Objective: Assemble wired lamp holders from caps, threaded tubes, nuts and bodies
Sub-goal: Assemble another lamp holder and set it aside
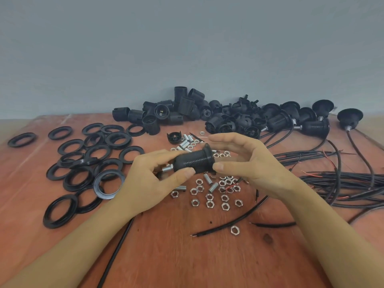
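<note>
Holder (194, 162) lies on its side in the air above the table (166, 246), over the scattered nuts (208, 197). The left hand (149, 183) grasps its ribbed body, thumb underneath and fingers curled over the top. A short metal tube (166, 169) sticks out of the end nearest that palm. At the other end sits a ring (208, 156), flared wider than the body.

The right hand (255, 169) is loose: its thumb (219, 166) touches the lower edge of the ring, while its fingers arch above without closing on anything.

From here the main risk is the ring. If it is turned while tilted against the threads, it could bind or cross-thread (how far on it sits cannot be told). With only one hand gripping, a hard twist could also spin the holder in the left palm or knock it loose onto the nuts, scattering them. A black cable (116, 252) trails down from below the left hand; if it belongs to this holder, dragging it might snag and pull the piece off line.
</note>
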